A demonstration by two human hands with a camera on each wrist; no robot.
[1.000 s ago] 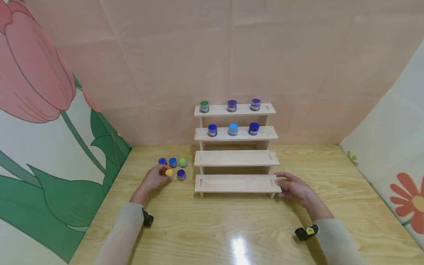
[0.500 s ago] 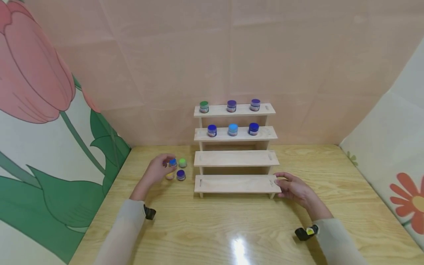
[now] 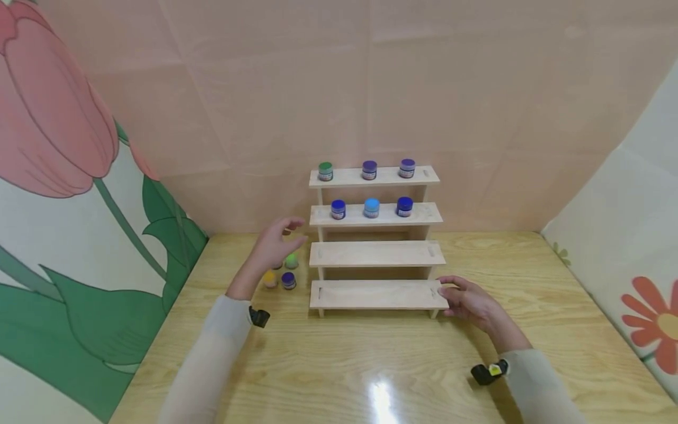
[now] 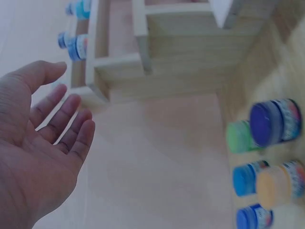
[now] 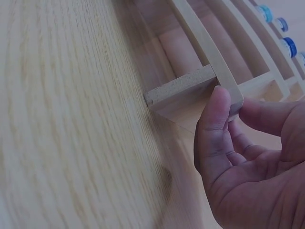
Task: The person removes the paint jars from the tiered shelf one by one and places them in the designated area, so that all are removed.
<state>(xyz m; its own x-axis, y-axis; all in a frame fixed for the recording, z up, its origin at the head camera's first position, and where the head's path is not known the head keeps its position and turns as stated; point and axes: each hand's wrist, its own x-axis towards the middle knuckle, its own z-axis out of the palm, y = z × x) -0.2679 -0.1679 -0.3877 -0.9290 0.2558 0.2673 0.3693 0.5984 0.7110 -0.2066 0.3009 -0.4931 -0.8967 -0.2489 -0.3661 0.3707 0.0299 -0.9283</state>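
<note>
My left hand point(image 3: 271, 247) is raised beside the stepped wooden display rack point(image 3: 378, 294), fingers loosely spread and nothing between them. Below it on the table stand small paint jars: a yellow-lidded jar point(image 3: 270, 279), a purple-lidded jar point(image 3: 288, 280) and a green-lidded jar point(image 3: 291, 261). Two blue-lidded ones, mostly hidden by the hand in the head view, show in the left wrist view, such as a blue jar point(image 4: 244, 179). My right hand point(image 3: 468, 301) pinches the right end of the rack's lowest step between thumb and fingers, plainly seen in the right wrist view.
On the rack's top step stand a dark green jar point(image 3: 325, 172) and two purple ones. The second step bears a light blue jar point(image 3: 371, 208) between two dark blue ones. A pink backdrop point(image 3: 254, 194) hangs behind the wooden table point(image 3: 328, 365).
My left hand has let go of the yellow-lidded jar beside the others, then moved up and right toward the rack. The right hand has kept its place.
</note>
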